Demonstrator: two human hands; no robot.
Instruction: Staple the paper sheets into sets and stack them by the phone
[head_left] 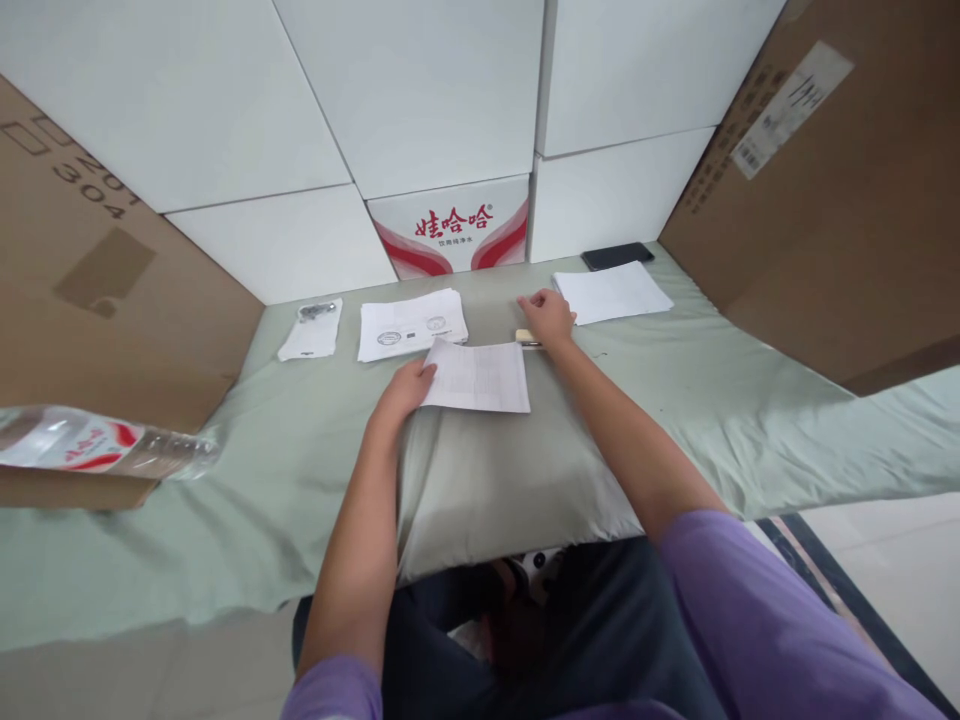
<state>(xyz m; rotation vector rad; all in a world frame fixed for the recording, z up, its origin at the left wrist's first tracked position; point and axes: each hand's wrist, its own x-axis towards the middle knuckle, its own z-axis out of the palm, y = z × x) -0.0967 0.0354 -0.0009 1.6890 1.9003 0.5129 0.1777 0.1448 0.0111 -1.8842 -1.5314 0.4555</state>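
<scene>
- Paper made up nearly everything within reach: a printed sheet [480, 377] lay flat on the pale green cloth [525, 470] that covered the desk [750, 400], near its middle.
- The left hand [405, 390] rested on the sheet's left edge, fingers together and flat, pinning rather than gripping it.
- The right hand [547, 315] lay beyond the sheet's far right corner, fingers curled loosely over a small tan object [527, 338]; whether they pinched it could not be told.
- That small object was half hidden under the hand, so what it was stayed unclear.
- The sheet looked light, thin and floppy; it would likely sag if lifted by one corner and crease if squeezed hard.
- Since it lay flat on soft cloth, an edge would probably be hard to catch; sliding it or pressing the cloth down beside a corner seemed the easier way to take hold.
- A stamped stack of papers [411, 325] lay just beyond the left hand, apart from the sheet.
- A small white slip with a metal clip [311, 330] sat farther left.
- A blank white stack [611, 292] lay right of the right hand, with a dark phone [616, 256] touching its far edge.
- A plastic water bottle [105, 445] lay on its side at the far left, well apart from both hands.
- Cardboard boxes [825, 180] and white cartons [420, 90] walled in the desk.
</scene>
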